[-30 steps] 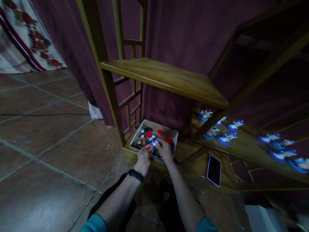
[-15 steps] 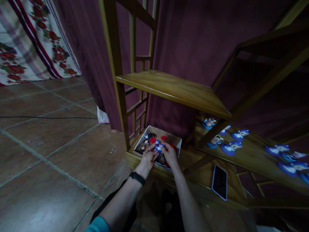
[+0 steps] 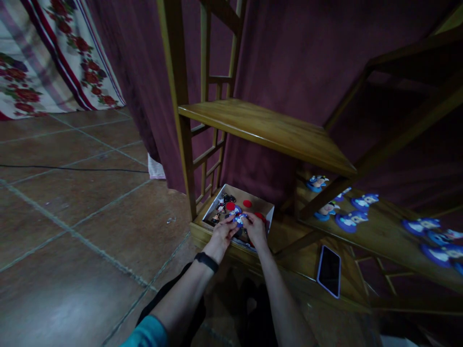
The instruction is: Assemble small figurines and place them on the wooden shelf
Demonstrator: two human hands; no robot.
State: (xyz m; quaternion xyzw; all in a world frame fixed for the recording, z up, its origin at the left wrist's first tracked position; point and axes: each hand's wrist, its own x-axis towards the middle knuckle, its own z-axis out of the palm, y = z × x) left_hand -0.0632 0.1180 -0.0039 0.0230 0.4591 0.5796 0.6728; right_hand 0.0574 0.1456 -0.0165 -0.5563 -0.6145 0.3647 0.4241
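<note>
Over a shallow white cardboard box (image 3: 269, 212), my two hands meet at a small blue-and-white figurine (image 3: 239, 220). My left hand (image 3: 223, 233) pinches it from the left, a dark band round the wrist. From the other side the fingers of my right hand (image 3: 256, 229) close on the same figurine. Inside the box lie several small dark figurines (image 3: 220, 207) and red discs (image 3: 247, 203). Another blue piece (image 3: 237, 210) shows just behind the held one; whether they touch I cannot tell. My palms and fingers hide the box's front part.
The box stands on the lowest board of a wooden shelf unit (image 3: 267, 130). On a board to the right are several blue-based figurines (image 3: 350, 220). A phone (image 3: 329, 271) lies below them. A dark cable (image 3: 72, 168) crosses the tiled floor at left.
The view has shifted slightly, so the shelf and figurines sit a little further right. Both hands keep hold of the figurine over the box.
</note>
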